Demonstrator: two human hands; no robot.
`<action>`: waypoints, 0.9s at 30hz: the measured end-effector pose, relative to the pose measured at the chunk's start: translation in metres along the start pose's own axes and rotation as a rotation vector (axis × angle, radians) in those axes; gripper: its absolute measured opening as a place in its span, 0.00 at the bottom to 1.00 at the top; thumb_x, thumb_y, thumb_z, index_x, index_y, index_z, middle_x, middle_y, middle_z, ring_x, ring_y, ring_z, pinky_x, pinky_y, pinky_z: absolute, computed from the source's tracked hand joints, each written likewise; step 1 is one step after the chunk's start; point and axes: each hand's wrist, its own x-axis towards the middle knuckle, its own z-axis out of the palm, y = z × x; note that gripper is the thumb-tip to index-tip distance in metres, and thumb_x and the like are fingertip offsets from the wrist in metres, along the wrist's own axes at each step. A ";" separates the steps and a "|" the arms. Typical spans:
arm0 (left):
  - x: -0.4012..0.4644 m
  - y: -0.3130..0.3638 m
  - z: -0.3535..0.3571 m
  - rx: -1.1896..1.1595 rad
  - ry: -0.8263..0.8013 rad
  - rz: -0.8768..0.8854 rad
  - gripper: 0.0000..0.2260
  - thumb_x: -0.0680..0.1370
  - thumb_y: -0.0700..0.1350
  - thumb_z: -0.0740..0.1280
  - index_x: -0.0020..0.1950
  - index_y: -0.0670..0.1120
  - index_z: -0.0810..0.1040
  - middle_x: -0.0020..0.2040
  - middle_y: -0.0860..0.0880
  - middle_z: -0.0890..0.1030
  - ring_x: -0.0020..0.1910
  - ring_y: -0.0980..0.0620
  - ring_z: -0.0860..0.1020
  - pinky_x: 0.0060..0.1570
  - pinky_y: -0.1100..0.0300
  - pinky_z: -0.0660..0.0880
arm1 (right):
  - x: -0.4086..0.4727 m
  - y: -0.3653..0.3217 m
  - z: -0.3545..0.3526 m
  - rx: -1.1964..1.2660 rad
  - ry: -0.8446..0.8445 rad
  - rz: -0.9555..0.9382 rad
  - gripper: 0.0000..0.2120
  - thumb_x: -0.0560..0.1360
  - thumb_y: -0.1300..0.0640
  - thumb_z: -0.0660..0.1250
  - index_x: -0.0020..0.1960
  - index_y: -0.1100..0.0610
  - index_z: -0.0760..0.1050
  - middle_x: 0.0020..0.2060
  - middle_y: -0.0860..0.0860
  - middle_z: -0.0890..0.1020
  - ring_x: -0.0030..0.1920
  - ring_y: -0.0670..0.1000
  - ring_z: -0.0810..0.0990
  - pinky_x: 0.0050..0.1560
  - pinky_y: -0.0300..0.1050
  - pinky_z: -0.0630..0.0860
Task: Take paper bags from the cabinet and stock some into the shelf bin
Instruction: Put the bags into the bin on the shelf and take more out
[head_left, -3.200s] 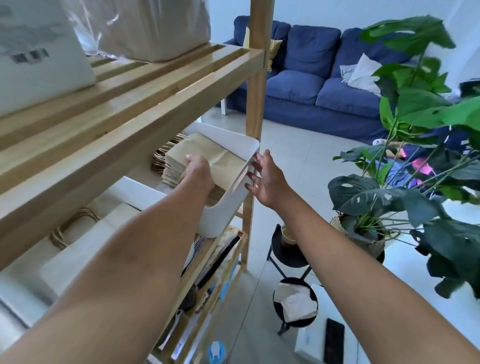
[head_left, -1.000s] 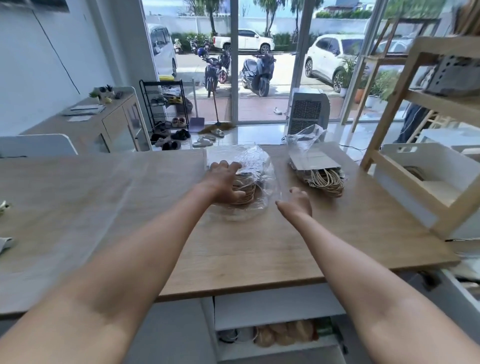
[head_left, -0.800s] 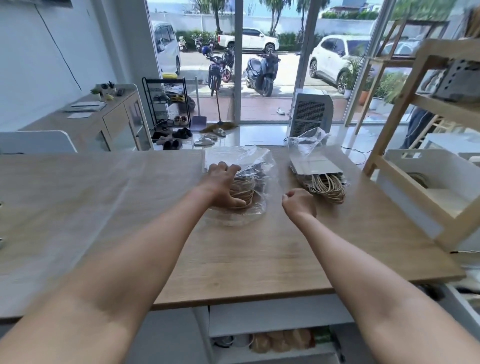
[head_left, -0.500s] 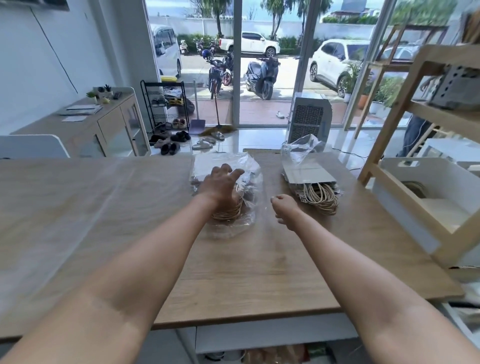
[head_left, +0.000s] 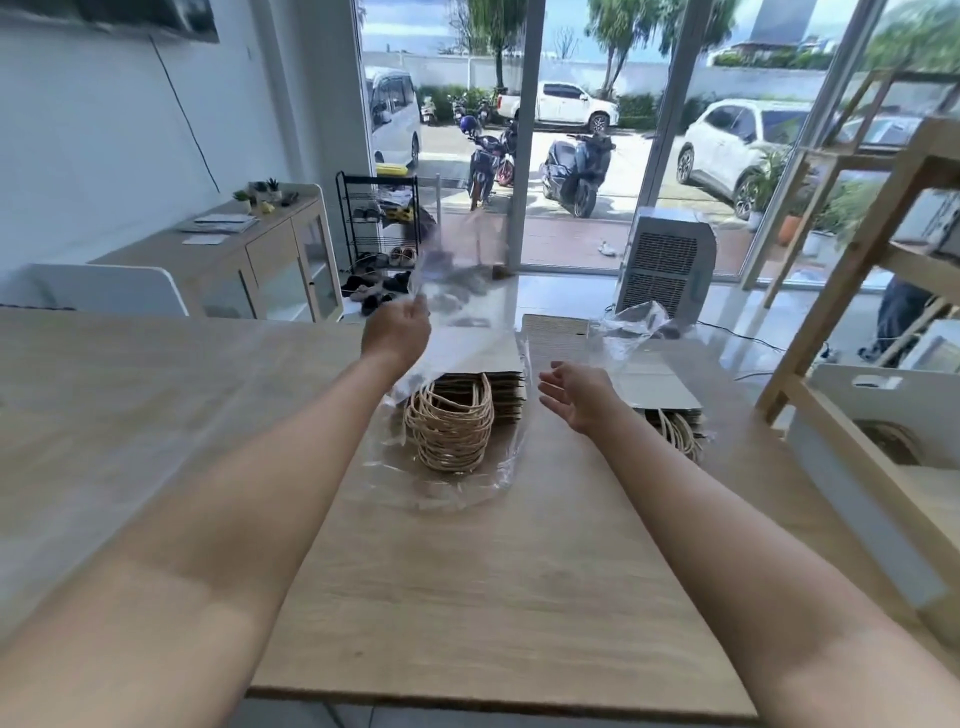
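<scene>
A stack of flat brown paper bags (head_left: 493, 389) with twine handles (head_left: 451, 426) lies on the wooden table (head_left: 467, 597), inside a clear plastic wrap (head_left: 457, 312). My left hand (head_left: 397, 332) grips the wrap's upper flap and holds it lifted above the stack. My right hand (head_left: 576, 392) hovers just right of the stack, palm turned inward, fingers relaxed and holding nothing. A second wrapped stack of paper bags (head_left: 660, 395) lies further right. The white shelf bin (head_left: 893, 400) sits in the wooden shelf (head_left: 857, 270) at the right edge.
A white chair back (head_left: 104, 291) stands at the table's far left. Beyond the table are a low cabinet (head_left: 260, 260), a shoe rack (head_left: 379, 228), an air cooler (head_left: 665, 260) and glass doors.
My left hand went from pressing on the wrapped stack to lifting the plastic flap up and back, uncovering the handles. My right hand uncurled from a fist and moved beside the stack.
</scene>
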 end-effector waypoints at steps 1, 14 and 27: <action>0.005 -0.003 -0.001 0.014 0.033 -0.036 0.20 0.84 0.51 0.53 0.53 0.39 0.80 0.48 0.45 0.79 0.46 0.47 0.74 0.45 0.59 0.66 | 0.002 0.001 0.001 -0.017 -0.012 0.016 0.14 0.82 0.68 0.48 0.52 0.65 0.72 0.37 0.52 0.73 0.51 0.52 0.73 0.70 0.49 0.65; 0.077 -0.060 0.012 0.905 -0.083 0.284 0.29 0.71 0.41 0.66 0.73 0.47 0.67 0.73 0.43 0.65 0.71 0.43 0.63 0.73 0.49 0.57 | 0.061 0.014 0.038 -0.150 0.217 0.177 0.13 0.81 0.56 0.55 0.39 0.57 0.63 0.36 0.54 0.68 0.38 0.52 0.70 0.52 0.43 0.73; 0.099 -0.044 0.039 0.873 -0.738 0.120 0.43 0.73 0.71 0.58 0.73 0.38 0.67 0.73 0.41 0.69 0.70 0.42 0.69 0.67 0.53 0.67 | 0.083 0.012 0.051 -0.344 0.183 0.272 0.19 0.78 0.41 0.57 0.41 0.56 0.66 0.36 0.51 0.71 0.35 0.50 0.72 0.51 0.46 0.73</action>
